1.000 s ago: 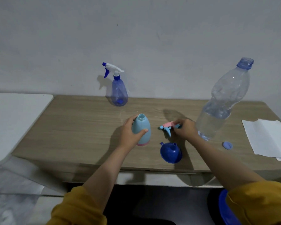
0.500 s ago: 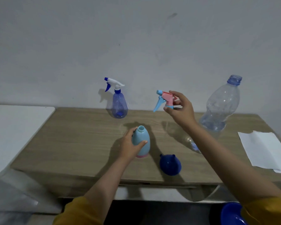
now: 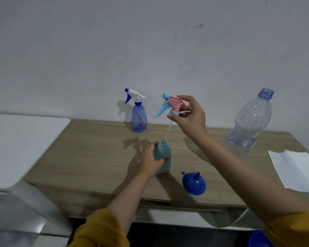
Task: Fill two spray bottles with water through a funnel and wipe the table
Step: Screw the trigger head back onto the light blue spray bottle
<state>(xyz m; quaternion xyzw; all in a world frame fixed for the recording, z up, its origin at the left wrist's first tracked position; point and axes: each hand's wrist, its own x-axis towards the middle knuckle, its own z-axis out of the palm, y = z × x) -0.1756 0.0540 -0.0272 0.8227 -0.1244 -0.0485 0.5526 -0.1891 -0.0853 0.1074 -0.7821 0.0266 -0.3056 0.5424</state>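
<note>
Above the table [image 3: 96,157], right hand [image 3: 191,118] fingers pinching spray head [image 3: 171,106], left hand [image 3: 151,162] gripping light-blue bottle [image 3: 165,157]

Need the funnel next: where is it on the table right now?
In the head view the blue funnel lies near the table's front edge, just right of the light blue bottle that the left hand holds.

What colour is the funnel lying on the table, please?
Dark blue; the funnel shows clearly in the head view.

A plain home room is showing: a wooden table [image 3: 96,157] standing against a bare grey wall [image 3: 150,50], with a white cabinet [image 3: 21,145] sitting at left.
</note>
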